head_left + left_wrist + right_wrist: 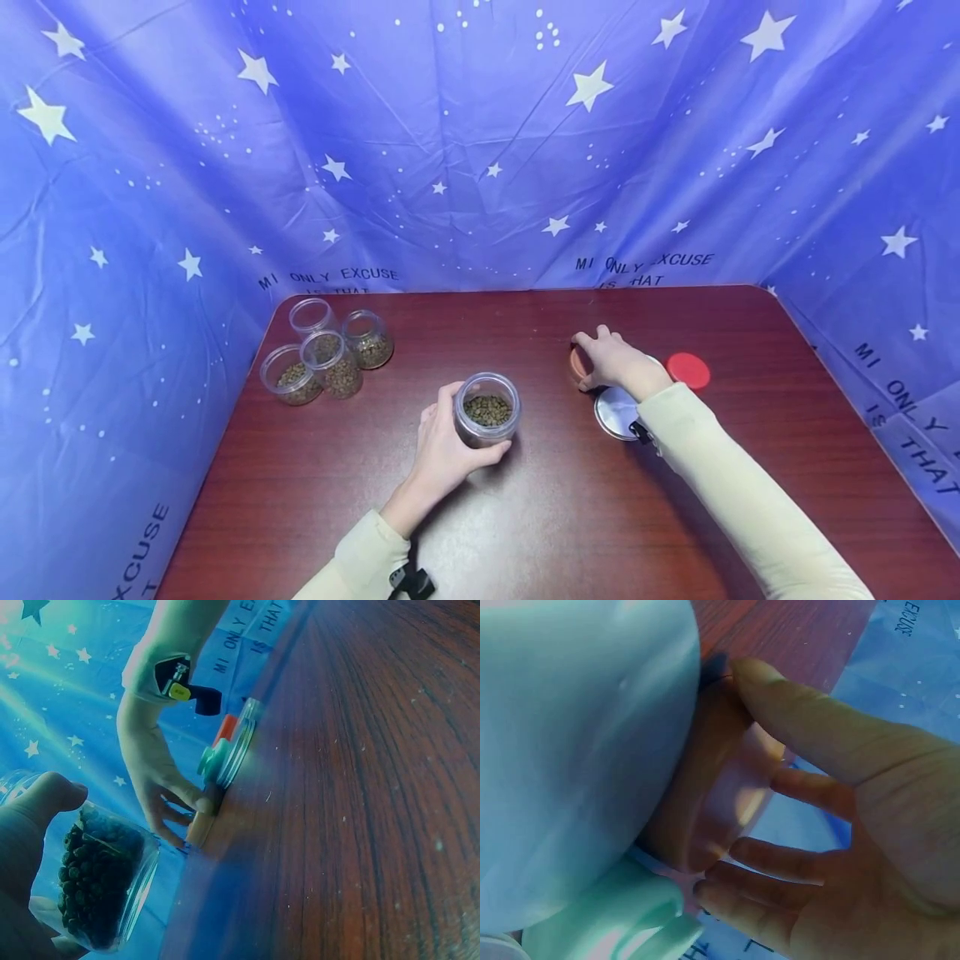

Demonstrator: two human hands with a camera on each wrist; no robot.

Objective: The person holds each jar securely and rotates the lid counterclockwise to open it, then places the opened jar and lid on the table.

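Observation:
My left hand (442,446) grips a clear jar (483,435) round its side, above the middle of the table. Brown pellets fill its lower part, and its mouth has no lid on. At the right, my right hand (613,362) holds an orange-brown round lid (576,367) by its edge. In the right wrist view, the thumb touches one side of this lid (720,780) and the fingertips are at the other. A silvery round lid (617,414) lies beside that hand. A green lid (214,759) shows behind it in the left wrist view.
Several clear open jars with brown pellets, among them a front jar (281,358) and a small jar (365,325), stand grouped at the table's back left. A red lid (687,371) lies right of my right wrist. A blue starry curtain (480,167) surrounds the wooden table (337,500).

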